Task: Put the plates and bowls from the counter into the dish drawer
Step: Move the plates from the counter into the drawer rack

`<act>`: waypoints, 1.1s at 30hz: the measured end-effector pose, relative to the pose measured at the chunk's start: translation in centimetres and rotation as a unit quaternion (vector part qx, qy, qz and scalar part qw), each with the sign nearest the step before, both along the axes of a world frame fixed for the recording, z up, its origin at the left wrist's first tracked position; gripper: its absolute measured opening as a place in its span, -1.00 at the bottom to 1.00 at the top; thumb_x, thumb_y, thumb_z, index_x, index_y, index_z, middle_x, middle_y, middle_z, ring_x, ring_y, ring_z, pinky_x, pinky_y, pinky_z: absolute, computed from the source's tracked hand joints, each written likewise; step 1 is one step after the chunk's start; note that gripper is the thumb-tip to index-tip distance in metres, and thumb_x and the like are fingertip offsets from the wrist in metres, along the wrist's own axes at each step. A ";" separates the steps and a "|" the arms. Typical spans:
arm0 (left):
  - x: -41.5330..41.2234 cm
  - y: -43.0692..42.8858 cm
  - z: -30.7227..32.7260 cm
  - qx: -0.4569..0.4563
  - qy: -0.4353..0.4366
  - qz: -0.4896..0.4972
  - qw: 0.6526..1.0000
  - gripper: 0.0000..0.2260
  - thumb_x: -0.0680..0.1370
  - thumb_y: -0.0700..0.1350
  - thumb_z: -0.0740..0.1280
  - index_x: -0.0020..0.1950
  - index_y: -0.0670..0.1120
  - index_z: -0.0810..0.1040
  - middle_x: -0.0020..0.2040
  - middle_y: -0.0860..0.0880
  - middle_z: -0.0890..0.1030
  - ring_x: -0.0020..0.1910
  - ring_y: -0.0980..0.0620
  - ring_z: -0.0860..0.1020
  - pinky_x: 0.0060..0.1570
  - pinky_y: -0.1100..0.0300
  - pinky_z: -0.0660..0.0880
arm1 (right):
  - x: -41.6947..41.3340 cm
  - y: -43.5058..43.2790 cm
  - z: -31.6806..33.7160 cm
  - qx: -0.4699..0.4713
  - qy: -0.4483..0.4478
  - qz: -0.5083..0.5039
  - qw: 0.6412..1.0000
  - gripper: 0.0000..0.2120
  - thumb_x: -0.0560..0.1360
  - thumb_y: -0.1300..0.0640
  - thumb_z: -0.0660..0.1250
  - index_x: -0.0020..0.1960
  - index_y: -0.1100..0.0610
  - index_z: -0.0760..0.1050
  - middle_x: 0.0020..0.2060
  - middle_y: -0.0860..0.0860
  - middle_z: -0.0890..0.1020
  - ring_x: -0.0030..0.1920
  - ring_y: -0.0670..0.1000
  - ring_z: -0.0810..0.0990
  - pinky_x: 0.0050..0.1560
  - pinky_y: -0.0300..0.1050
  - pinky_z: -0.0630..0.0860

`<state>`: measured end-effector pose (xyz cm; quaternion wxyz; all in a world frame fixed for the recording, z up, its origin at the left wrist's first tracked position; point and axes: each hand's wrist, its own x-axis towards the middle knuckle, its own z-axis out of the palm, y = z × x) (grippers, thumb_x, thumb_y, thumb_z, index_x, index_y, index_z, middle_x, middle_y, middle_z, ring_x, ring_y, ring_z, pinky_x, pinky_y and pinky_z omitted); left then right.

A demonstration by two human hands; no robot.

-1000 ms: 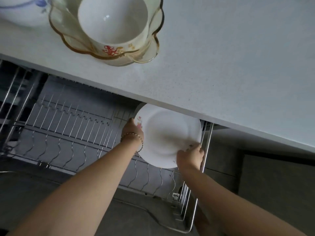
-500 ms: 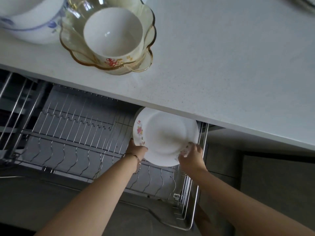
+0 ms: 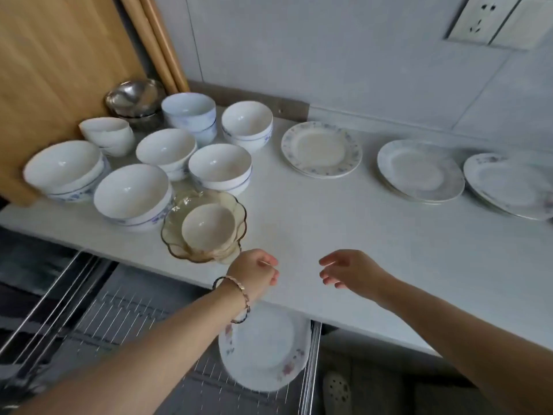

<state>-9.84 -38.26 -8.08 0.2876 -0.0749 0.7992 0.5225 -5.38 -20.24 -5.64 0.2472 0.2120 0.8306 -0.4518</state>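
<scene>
A white flowered plate stands in the wire rack of the open dish drawer under the counter edge. Above the white counter, my left hand with a bracelet hovers loosely curled and holds nothing. My right hand hovers beside it with fingers apart, also empty. Several white bowls crowd the counter's left part. An amber glass bowl with a small white bowl inside sits near the front edge. Three stacks of plates lie at the back right.
A steel bowl stands at the back left against a wooden board. A wall socket is at the upper right. A shoe shows on the floor below the drawer's right rail.
Both hands let go of the flowered plate, which now stands in the drawer rack, and rose above the counter. The view tilted up, showing the bowls and plates.
</scene>
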 end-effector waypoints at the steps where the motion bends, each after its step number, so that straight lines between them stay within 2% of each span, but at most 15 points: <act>1: -1.4 1.4 0.7 0.015 -0.008 0.016 1.000 -0.76 0.51 -0.37 0.14 -0.23 -0.10 0.47 -0.35 -0.03 0.54 -0.41 0.08 0.50 -0.58 0.47 0.36 | -1.6 1.5 0.7 0.006 0.014 -0.017 1.000 -0.74 0.50 0.32 0.23 0.17 0.25 0.52 -0.10 0.14 0.65 -0.07 0.06 0.62 0.13 -0.04 0.54; 4: -5.9 5.7 1.6 0.061 -0.040 0.058 0.996 -0.75 0.52 -0.35 0.17 -0.25 -0.05 0.42 -0.34 -0.05 0.52 -0.41 0.06 0.50 -0.42 0.30 0.37 | -6.8 6.2 1.4 0.042 0.049 -0.031 0.997 -0.73 0.48 0.32 0.24 0.15 0.22 0.54 -0.14 0.13 0.64 -0.10 0.05 0.60 0.05 -0.08 0.55; 7: -10.4 9.7 0.7 0.096 -0.067 0.127 0.985 -0.83 0.53 -0.36 0.18 -0.04 -0.09 0.41 -0.22 -0.14 0.50 -0.39 0.00 0.49 -0.37 0.22 0.35 | -12.7 10.8 -0.1 0.072 0.070 -0.056 0.993 -0.69 0.48 0.28 0.24 0.22 0.18 0.48 -0.13 0.10 0.61 -0.12 0.05 0.56 -0.06 -0.14 0.52; 9: -13.4 12.3 -0.5 0.118 -0.085 0.169 0.975 -0.73 0.53 -0.34 0.20 0.18 -0.09 0.34 -0.05 -0.19 0.48 -0.30 -0.05 0.50 -0.32 0.16 0.38 | -16.5 13.6 -1.9 0.092 0.077 -0.079 0.990 -0.59 0.49 0.23 0.26 0.33 0.17 0.38 -0.02 0.12 0.60 -0.05 0.11 0.58 0.03 -0.08 0.50; 11: -16.5 14.4 -2.0 0.113 -0.085 0.195 0.971 -0.55 0.52 -0.30 0.26 0.38 -0.11 0.24 0.01 -0.17 0.50 -0.14 -0.09 0.52 -0.28 0.16 0.45 | -20.1 15.8 -3.7 0.126 0.079 -0.078 0.986 -0.48 0.49 0.15 0.27 0.42 0.16 0.26 0.20 0.16 0.54 0.14 0.17 0.56 0.13 -0.06 0.47; 12: -17.9 15.2 -2.7 0.102 -0.082 0.206 0.970 -0.47 0.51 -0.28 0.29 0.43 -0.13 0.19 0.06 -0.17 0.51 -0.06 -0.10 0.50 -0.26 0.16 0.47 | -21.7 16.7 -4.3 0.135 0.081 -0.079 0.984 -0.45 0.50 0.12 0.28 0.44 0.17 0.22 0.26 0.18 0.49 0.20 0.19 0.52 0.12 -0.07 0.45; 14: -20.6 16.6 -3.8 0.079 -0.084 0.225 0.968 -0.42 0.49 -0.24 0.33 0.45 -0.15 0.17 0.23 -0.20 0.48 0.00 -0.10 0.49 -0.29 0.18 0.48 | -24.7 17.8 -5.4 0.124 0.081 -0.107 0.983 -0.45 0.50 0.12 0.29 0.43 0.23 0.23 0.24 0.18 0.48 0.18 0.20 0.51 0.01 -0.08 0.44; 16: -22.7 17.3 -4.6 0.081 -0.091 0.245 0.962 -0.58 0.49 -0.26 0.33 0.32 -0.17 0.31 0.12 -0.21 0.53 -0.11 -0.06 0.53 -0.38 0.21 0.47 | -27.4 18.5 -6.4 0.028 0.066 -0.191 0.979 -0.52 0.48 0.18 0.30 0.36 0.27 0.32 0.09 0.17 0.53 -0.02 0.15 0.56 -0.16 -0.10 0.53; 18: -24.0 17.7 -5.0 0.077 -0.105 0.267 0.955 -0.78 0.51 -0.32 0.29 0.11 -0.15 0.38 -0.19 -0.15 0.55 -0.33 0.03 0.50 -0.53 0.28 0.48 | -29.4 19.2 -7.5 -0.081 0.029 -0.240 0.967 -0.59 0.47 0.27 0.26 0.31 0.31 0.40 -0.03 0.14 0.54 -0.20 0.07 0.53 -0.47 -0.26 0.54; 19: -24.4 17.8 -5.2 0.068 -0.112 0.270 0.954 -0.81 0.51 -0.33 0.29 0.06 -0.15 0.39 -0.28 -0.11 0.52 -0.37 0.05 0.48 -0.59 0.33 0.46 | -29.9 19.5 -8.1 -0.100 0.011 -0.234 0.967 -0.61 0.48 0.30 0.24 0.31 0.32 0.39 -0.05 0.13 0.52 -0.20 0.06 0.51 -0.53 -0.32 0.51; 21: -24.8 18.0 -5.7 0.052 -0.114 0.261 0.957 -0.85 0.49 -0.33 0.32 -0.02 -0.15 0.43 -0.32 -0.07 0.49 -0.37 0.07 0.46 -0.51 0.31 0.48 | -30.4 19.8 -9.2 -0.105 0.005 -0.247 0.963 -0.62 0.48 0.34 0.22 0.29 0.33 0.42 -0.01 0.17 0.52 -0.08 0.09 0.52 -0.39 -0.25 0.58; 24: -25.0 18.1 -6.2 0.037 -0.076 0.254 0.963 -0.84 0.46 -0.36 0.36 -0.05 -0.14 0.50 -0.23 -0.08 0.55 -0.28 0.00 0.50 -0.36 0.27 0.49 | -30.3 19.5 -10.3 -0.075 0.041 -0.287 0.954 -0.70 0.45 0.32 0.24 0.16 0.31 0.52 -0.10 0.14 0.56 0.00 0.18 0.60 0.08 0.07 0.59; 27: -24.9 18.5 -6.2 0.071 -0.071 0.284 0.954 -0.70 0.47 -0.40 0.33 0.18 -0.23 0.50 0.10 -0.18 0.58 -0.02 -0.08 0.54 -0.21 0.18 0.57 | -29.9 19.0 -10.4 -0.062 0.057 -0.284 0.955 -0.71 0.46 0.30 0.25 0.16 0.26 0.53 -0.10 0.12 0.56 0.07 0.21 0.61 0.16 0.15 0.55; 29: -24.5 18.8 -6.0 0.102 -0.086 0.317 0.939 -0.69 0.48 -0.43 0.29 0.21 -0.26 0.46 0.24 -0.24 0.53 0.05 -0.12 0.52 -0.18 0.18 0.57 | -29.6 18.9 -10.2 -0.077 0.050 -0.302 0.949 -0.70 0.45 0.32 0.27 0.17 0.27 0.53 -0.05 0.17 0.59 0.10 0.22 0.60 0.17 0.15 0.54; 33: -21.6 18.1 -5.9 0.114 -0.107 0.322 0.934 -0.70 0.48 -0.47 0.27 0.20 -0.34 0.46 0.16 -0.29 0.56 0.00 -0.13 0.51 -0.06 0.11 0.53 | -26.1 18.5 -9.4 -0.089 0.046 -0.318 0.943 -0.70 0.46 0.35 0.26 0.19 0.27 0.53 -0.03 0.17 0.59 0.12 0.22 0.59 0.20 0.14 0.52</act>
